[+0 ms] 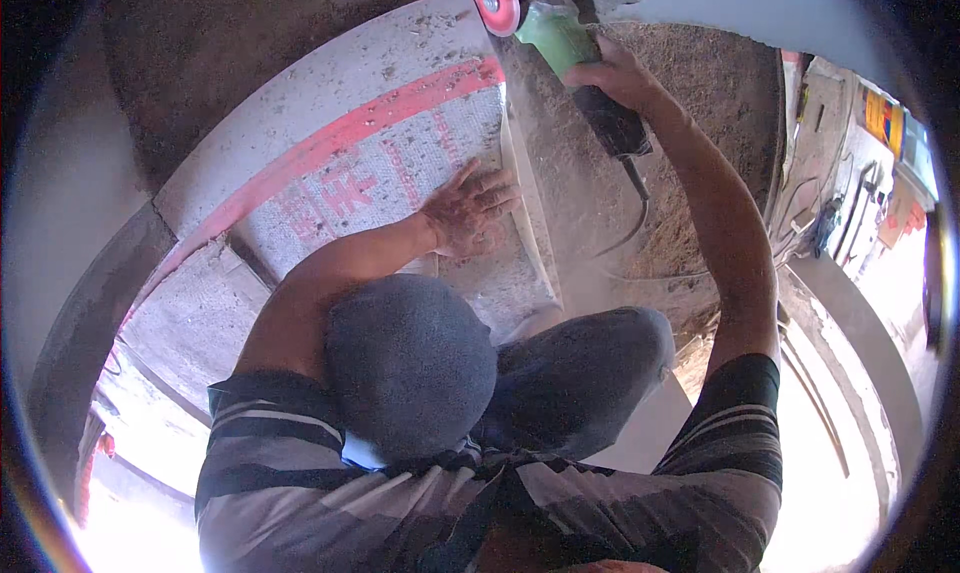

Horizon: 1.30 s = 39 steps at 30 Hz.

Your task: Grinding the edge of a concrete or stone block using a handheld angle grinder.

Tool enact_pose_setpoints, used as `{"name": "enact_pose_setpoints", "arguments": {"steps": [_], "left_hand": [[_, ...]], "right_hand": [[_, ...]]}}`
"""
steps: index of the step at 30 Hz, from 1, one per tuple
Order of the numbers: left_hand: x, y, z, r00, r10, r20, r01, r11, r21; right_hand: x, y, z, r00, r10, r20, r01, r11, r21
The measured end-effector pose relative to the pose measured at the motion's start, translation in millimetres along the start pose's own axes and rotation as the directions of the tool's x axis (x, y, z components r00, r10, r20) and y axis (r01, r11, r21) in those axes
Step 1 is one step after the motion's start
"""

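Observation:
My right hand (615, 75) is wrapped round the body of a green and black angle grinder (562, 39), held far out with my arm stretched. Its red round disc (497, 5) sits at the far right corner of a dusty white sheet (370, 163) with a red band and red print. Whether the disc touches the sheet or is spinning, I cannot tell. My left hand (468, 209) lies flat on the sheet near its right edge, fingers spread, holding nothing. A dark cord (642, 198) trails from the grinder's rear.
My bent knees (410, 363) are close below the left hand. Rough brown ground (690, 103) lies right of the sheet, with the cord curving across it. Various tools and a yellow container (882, 120) are at the far right. A pale wall (740, 8) rises at the top.

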<state>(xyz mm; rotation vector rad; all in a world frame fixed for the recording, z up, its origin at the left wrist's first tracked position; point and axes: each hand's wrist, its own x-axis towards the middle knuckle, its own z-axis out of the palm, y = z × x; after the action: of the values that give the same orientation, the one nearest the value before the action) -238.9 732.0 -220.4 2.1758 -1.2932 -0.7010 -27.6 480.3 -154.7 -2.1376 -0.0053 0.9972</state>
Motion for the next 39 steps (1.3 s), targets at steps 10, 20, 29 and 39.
{"name": "enact_pose_setpoints", "arguments": {"steps": [10, 20, 29, 39], "left_hand": [[0, 2, -9, 0.999, -0.007, 0.039, 0.006, 0.999, 0.036], [0, 2, -5, 1.0, 0.025, -0.017, -0.024, 0.999, 0.03], [2, 1, 4, 0.986, 0.085, -0.146, -0.071, 0.993, 0.097], [32, 16, -30, 0.995, -0.037, 0.091, 0.005, 0.943, 0.332]], "right_hand": [[6, -12, -1, 0.992, -0.126, -0.009, 0.127, 0.991, 0.051], [-27, -20, -4, 0.997, -0.063, -0.047, 0.062, 0.998, -0.015], [-172, 12, -6, 0.966, -0.038, -0.257, 0.077, 0.987, 0.144], [-332, 115, 63, 0.851, 0.172, -0.497, 0.179, 0.794, 0.581]]}}
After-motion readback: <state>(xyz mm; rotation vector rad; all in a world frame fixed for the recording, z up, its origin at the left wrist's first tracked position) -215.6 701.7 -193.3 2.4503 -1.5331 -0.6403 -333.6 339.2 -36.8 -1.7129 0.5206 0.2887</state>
